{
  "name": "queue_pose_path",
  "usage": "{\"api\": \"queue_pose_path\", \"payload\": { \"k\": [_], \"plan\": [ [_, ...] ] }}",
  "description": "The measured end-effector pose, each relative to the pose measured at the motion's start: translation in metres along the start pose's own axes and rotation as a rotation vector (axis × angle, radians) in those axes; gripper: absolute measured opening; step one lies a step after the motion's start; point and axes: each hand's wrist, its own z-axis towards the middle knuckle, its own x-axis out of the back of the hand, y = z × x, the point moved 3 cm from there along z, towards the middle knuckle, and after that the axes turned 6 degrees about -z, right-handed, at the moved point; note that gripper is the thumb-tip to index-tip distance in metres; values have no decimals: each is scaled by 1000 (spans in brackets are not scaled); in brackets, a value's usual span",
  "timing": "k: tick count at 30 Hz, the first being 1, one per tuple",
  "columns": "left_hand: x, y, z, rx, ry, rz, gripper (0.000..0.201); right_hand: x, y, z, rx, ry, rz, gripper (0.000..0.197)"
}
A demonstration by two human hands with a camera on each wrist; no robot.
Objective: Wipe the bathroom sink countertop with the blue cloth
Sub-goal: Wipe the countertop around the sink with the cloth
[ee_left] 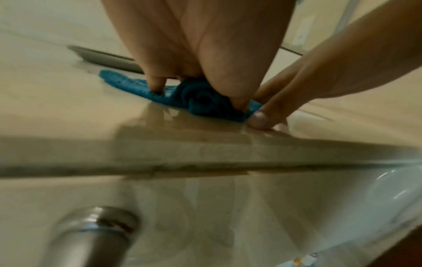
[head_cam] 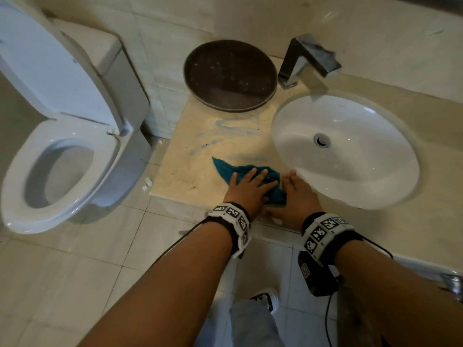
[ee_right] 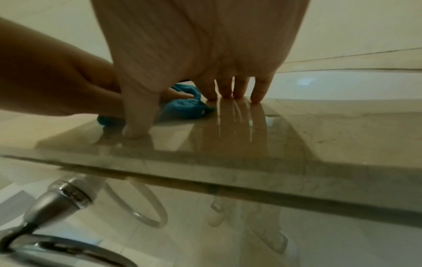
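Note:
The blue cloth (head_cam: pixel 226 170) lies bunched on the beige countertop (head_cam: pixel 186 176), near its front edge and just left of the sink. My left hand (head_cam: pixel 250 185) presses flat on the cloth with fingers spread and straight. In the left wrist view the fingertips of the left hand (ee_left: pixel 194 54) dig into the crumpled cloth (ee_left: pixel 205 103). My right hand (head_cam: pixel 293 190) rests flat on the bare counter beside the cloth, at the basin's rim. In the right wrist view the right hand (ee_right: pixel 205 54) has its fingertips on the wet stone and its thumb beside the cloth (ee_right: pixel 185 108).
Blue smears (head_cam: pixel 225 128) streak the counter behind the cloth. A brown round tray (head_cam: pixel 230 76) sits at the back, the white sink (head_cam: pixel 345 149) and chrome faucet (head_cam: pixel 308 58) to the right. A toilet (head_cam: pixel 62 146) stands left of the counter. A metal pipe (ee_left: pixel 91 234) runs under the counter.

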Motion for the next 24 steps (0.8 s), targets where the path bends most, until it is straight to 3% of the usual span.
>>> {"api": "queue_pose_path", "payload": {
  "k": [4,7,13,18,20,24],
  "plan": [
    [19,-44,-10,210,134,-126,50,-3,0,-2,12,-37,14,118],
    [21,-55,-20,274,144,-133,51,-1,-2,-2,15,-48,30,118],
    [18,-10,18,60,-16,1,54,-3,-2,1,23,-15,22,117],
    [15,13,46,-68,-43,105,54,-5,0,1,22,39,85,120],
    [20,3,44,-31,7,51,51,-4,1,0,27,32,65,120],
    [35,-43,25,192,179,-121,49,-1,1,-2,30,-4,50,120]
  ]
}}
